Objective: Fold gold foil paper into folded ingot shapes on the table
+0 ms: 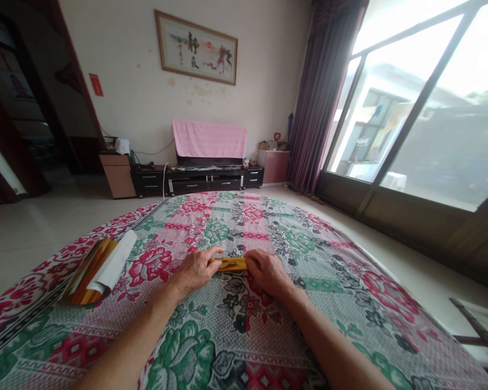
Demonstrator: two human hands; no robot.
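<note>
A narrow yellow-gold folded strip, perhaps paper [232,264], spans the gap between my two hands, just over the flowered cloth [215,233]. My left hand [197,268] pinches its left end between thumb and fingers. At the right end, my right hand [268,271] is closed on the strip, with the fingers partly curled out of sight. Off to the left lies a loosely curled bundle of yellow-brown sheets [93,265], with a rolled white sheet [116,262] against it.
The cloth covers a large rounded table. Beyond it, a low black cabinet [207,181] stands by the wall, bearing something draped in a pink towel [209,140]. Purple curtains [317,103] and large windows are on the right. A dark frame [477,330] stands at lower right.
</note>
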